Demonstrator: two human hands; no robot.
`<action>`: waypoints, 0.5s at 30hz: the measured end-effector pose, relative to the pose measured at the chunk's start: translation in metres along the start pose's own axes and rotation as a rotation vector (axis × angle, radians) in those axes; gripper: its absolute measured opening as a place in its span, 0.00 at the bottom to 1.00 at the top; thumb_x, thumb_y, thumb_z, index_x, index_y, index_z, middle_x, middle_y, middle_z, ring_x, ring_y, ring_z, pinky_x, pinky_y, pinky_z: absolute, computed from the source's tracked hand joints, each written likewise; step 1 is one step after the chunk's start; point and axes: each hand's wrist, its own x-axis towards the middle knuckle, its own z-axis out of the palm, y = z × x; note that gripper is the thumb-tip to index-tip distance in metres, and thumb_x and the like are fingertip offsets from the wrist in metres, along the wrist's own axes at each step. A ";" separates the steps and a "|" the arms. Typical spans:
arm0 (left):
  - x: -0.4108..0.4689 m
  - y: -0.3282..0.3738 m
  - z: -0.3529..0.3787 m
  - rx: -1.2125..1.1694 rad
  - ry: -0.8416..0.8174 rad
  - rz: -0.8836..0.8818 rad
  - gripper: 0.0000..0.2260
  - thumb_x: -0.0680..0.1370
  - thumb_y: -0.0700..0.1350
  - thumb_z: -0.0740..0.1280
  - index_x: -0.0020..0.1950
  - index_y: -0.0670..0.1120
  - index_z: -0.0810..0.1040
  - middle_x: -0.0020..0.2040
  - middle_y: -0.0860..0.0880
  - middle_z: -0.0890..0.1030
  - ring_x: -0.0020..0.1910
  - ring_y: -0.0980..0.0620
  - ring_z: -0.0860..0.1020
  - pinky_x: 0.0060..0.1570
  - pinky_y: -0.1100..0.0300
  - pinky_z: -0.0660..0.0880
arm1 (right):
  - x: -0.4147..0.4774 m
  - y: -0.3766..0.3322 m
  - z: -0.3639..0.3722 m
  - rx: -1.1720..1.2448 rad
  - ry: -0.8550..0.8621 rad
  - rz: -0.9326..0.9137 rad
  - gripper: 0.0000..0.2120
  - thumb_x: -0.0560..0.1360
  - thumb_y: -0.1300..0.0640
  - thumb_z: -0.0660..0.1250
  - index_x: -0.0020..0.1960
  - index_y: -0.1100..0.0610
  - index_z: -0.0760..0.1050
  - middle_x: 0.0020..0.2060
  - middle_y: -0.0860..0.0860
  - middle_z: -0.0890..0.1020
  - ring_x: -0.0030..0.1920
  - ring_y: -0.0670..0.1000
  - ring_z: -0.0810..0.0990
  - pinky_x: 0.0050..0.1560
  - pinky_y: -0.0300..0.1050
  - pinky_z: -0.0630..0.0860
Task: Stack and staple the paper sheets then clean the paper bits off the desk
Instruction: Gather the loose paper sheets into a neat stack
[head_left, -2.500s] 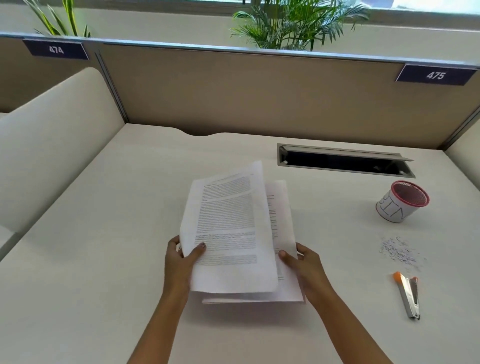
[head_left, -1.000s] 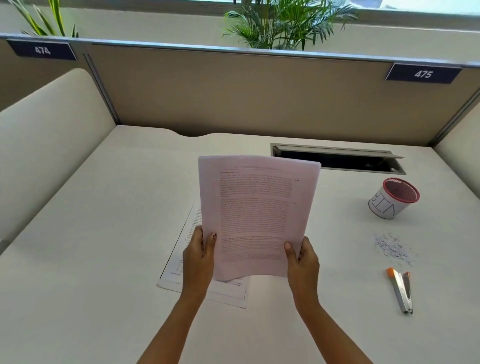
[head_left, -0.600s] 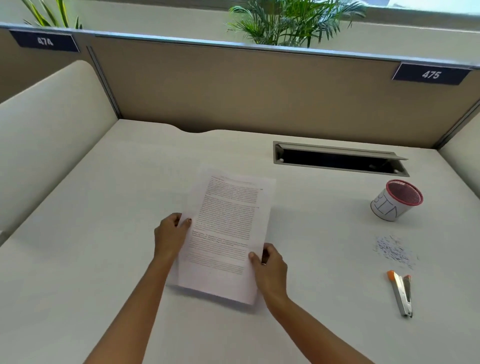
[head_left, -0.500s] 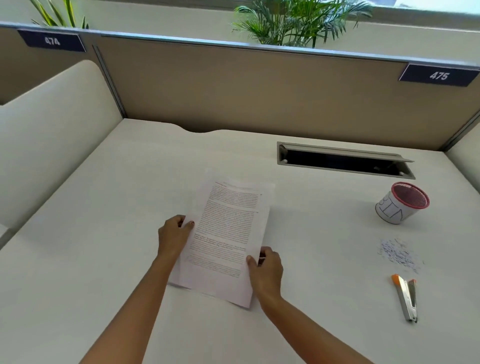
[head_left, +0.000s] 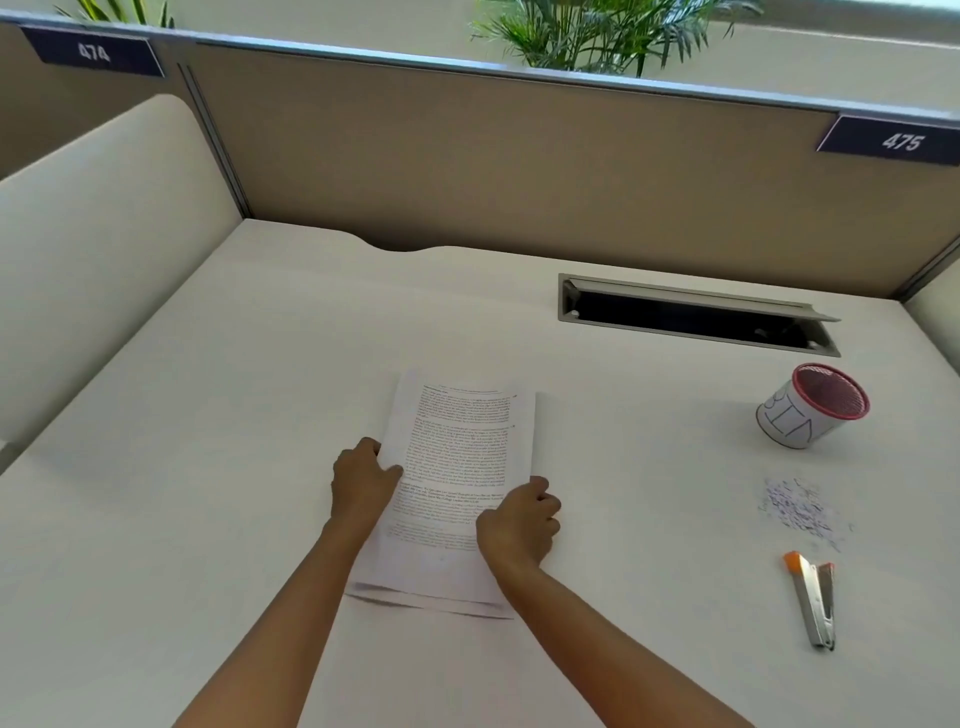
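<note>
Left hand (head_left: 363, 483) and right hand (head_left: 519, 525) pinch sheets (head_left: 460, 457) by side edges | stapler (head_left: 815, 597) well right, axis near-far | right hand nearer

Head-worn camera looks forward and down, close over the desk (head_left: 208, 415).
</note>
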 end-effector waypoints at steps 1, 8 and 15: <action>-0.002 0.001 0.000 -0.042 -0.021 -0.012 0.16 0.76 0.42 0.70 0.60 0.37 0.72 0.57 0.41 0.78 0.47 0.49 0.74 0.43 0.60 0.68 | 0.003 -0.001 -0.003 0.022 -0.013 0.030 0.27 0.73 0.61 0.67 0.67 0.61 0.58 0.64 0.60 0.68 0.61 0.60 0.70 0.59 0.50 0.73; -0.020 0.003 0.005 -0.289 -0.080 0.084 0.23 0.80 0.39 0.64 0.72 0.49 0.59 0.60 0.41 0.76 0.49 0.46 0.75 0.48 0.59 0.69 | 0.022 0.017 -0.020 0.389 -0.011 0.116 0.18 0.75 0.66 0.61 0.62 0.57 0.61 0.60 0.60 0.73 0.61 0.59 0.69 0.64 0.52 0.68; -0.028 0.025 -0.006 -0.508 0.088 0.165 0.12 0.79 0.39 0.65 0.62 0.46 0.74 0.55 0.53 0.80 0.55 0.47 0.80 0.53 0.55 0.76 | 0.034 0.026 -0.058 0.690 0.081 -0.304 0.12 0.78 0.61 0.63 0.61 0.58 0.73 0.55 0.55 0.80 0.55 0.55 0.80 0.56 0.52 0.78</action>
